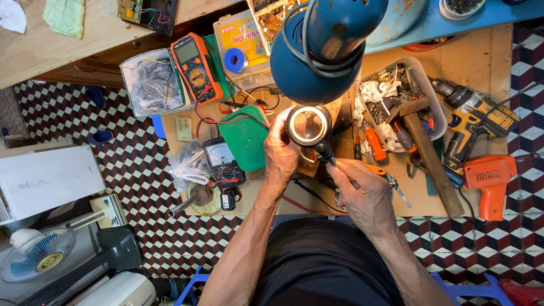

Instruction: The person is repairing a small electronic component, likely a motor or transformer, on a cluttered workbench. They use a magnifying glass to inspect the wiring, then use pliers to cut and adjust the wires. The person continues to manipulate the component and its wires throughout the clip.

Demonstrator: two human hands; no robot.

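Round magnifying glass (309,126), black rim, clear lens catching lamp glare, short black handle running down toward the right hand (365,195). Held above the middle of the wooden table (493,51), directly beneath the blue lamp shade (317,62). Right grip clenched around the handle; left hand (281,153) cupped against the rim's left edge, fingers curled on something small behind the lens, too hidden to identify.

Counted around it: two multimeters, one orange digital multimeter (195,67) at upper left, one black analogue meter (224,161) beside the left wrist. Two power tools at right: one yellow-and-black drill (475,122), one orange tool (490,182) shaped like a pistol. One hammer (430,156) with a wooden shaft, head resting in the clear tray (424,72) of screws and scraps. One green lid (246,136) just left of the left hand. One roll of blue tape (235,59). One orange-handled screwdriver (374,143). One plastic bag (190,164) at the table's left edge. One small fan (37,258) down on the checkered floor (141,187).
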